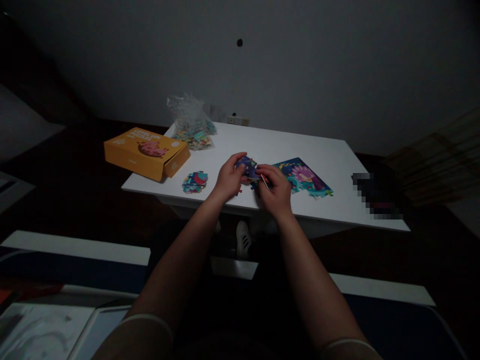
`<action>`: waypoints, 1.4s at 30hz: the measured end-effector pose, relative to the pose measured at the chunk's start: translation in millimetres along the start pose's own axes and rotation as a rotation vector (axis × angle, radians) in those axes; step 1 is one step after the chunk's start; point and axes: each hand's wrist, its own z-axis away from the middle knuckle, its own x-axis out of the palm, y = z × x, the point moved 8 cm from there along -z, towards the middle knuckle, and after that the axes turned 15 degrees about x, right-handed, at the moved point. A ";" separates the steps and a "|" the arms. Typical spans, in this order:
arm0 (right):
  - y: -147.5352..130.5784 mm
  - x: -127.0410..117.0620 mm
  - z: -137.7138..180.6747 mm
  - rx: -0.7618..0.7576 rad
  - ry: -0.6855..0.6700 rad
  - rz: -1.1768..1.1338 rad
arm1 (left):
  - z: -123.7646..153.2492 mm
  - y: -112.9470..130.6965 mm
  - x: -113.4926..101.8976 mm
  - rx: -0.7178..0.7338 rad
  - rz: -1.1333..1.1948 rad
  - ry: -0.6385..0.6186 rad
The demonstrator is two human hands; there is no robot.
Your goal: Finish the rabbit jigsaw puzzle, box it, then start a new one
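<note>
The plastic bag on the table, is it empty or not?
Not empty. Colourful puzzle pieces show through the clear plastic bag, heaped in its lower part. Its top is crumpled and loose.

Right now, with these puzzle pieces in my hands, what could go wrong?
The joined pieces gripped between your left hand and right hand might separate if flexed. The orange box overhangs the left edge of the table; a nudge could tip it off. The loose cluster near the front edge could be swept off by your arm.
</note>
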 end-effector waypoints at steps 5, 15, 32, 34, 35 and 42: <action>5.0 9.6 -0.4 0.031 -0.080 0.026 | 0.6 5.5 1.7 0.075 -0.053 -0.066; 23.3 4.8 -8.3 0.162 0.023 0.062 | 1.8 18.4 4.8 0.091 -0.070 -0.062; 46.4 20.0 -9.0 0.274 -0.070 -0.084 | 5.9 23.0 14.1 0.100 -0.078 -0.222; 49.8 19.5 -9.6 0.326 -0.054 -0.111 | 4.3 26.4 15.9 0.174 -0.118 -0.256; 49.3 18.5 -10.1 0.334 -0.041 -0.105 | 3.5 28.3 17.0 0.215 -0.145 -0.274; 38.5 19.0 -14.8 0.341 -0.069 -0.064 | 0.6 36.3 25.0 0.332 -0.140 -0.336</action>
